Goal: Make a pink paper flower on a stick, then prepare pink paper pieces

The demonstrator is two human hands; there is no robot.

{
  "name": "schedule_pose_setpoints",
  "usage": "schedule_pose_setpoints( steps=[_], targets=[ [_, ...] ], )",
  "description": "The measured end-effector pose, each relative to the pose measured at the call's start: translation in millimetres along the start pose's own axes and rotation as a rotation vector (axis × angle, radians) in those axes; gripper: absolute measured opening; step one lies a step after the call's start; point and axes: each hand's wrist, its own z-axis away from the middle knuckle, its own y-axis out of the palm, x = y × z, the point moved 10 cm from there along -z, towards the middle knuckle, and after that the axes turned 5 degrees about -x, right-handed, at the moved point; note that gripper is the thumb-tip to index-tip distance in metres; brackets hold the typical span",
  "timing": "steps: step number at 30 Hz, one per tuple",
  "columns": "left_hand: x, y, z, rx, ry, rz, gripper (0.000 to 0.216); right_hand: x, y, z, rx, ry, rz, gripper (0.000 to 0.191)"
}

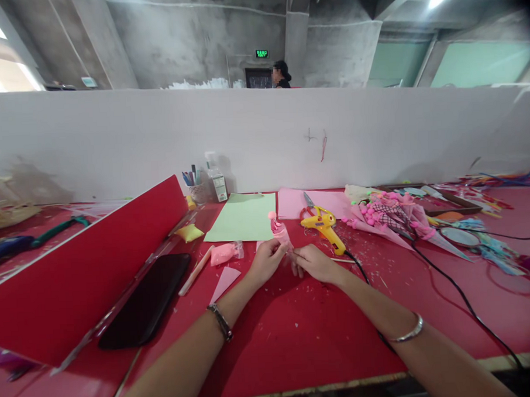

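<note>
A small pink paper cone (284, 235) with a pink ball and curled pink pieces at its top stands between my hands. My left hand (266, 261) pinches its side between thumb and fingers. At its lower end, the fingers of my right hand (315, 263) are closed on the paper; the tip is partly hidden. A yellow glue gun (325, 226) lies just beyond my right hand, with scissors (308, 203) behind it. Left of my left hand are a pink bag of soft material (223, 254), a flat pink paper wedge (225, 282) and a wooden stick (197, 270).
Green paper (243, 214) and pink sheets (335, 200) lie at the back. Several decorated pink cones (393, 213) are piled right. A black phone (148, 297) lies beside an upright red board (96, 264). The glue gun's black cord (453, 281) crosses the right side.
</note>
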Motion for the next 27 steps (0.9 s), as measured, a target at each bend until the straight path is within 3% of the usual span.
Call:
schedule_pose_setpoints(
  steps=[4,9,18,23,27],
  targets=[
    [-1,4,1,0.045,0.0,0.026,0.028,2,2,0,0.009,-0.009,-0.054,0.038],
    [0,-2,-1,-0.009,-0.018,0.034,0.027,4,-2,-1,-0.033,0.003,-0.166,0.034],
    [0,-4,-1,-0.043,0.009,0.024,0.012,-2,-10,-3,-0.09,0.055,-0.407,0.041],
    [5,-2,-4,-0.021,0.046,-0.04,0.026,-2,-20,-4,-0.163,0.065,-0.566,0.038],
    [1,3,-3,0.025,0.113,-0.021,0.026,0,-30,-2,-0.237,0.049,-0.673,0.035]
  ],
)
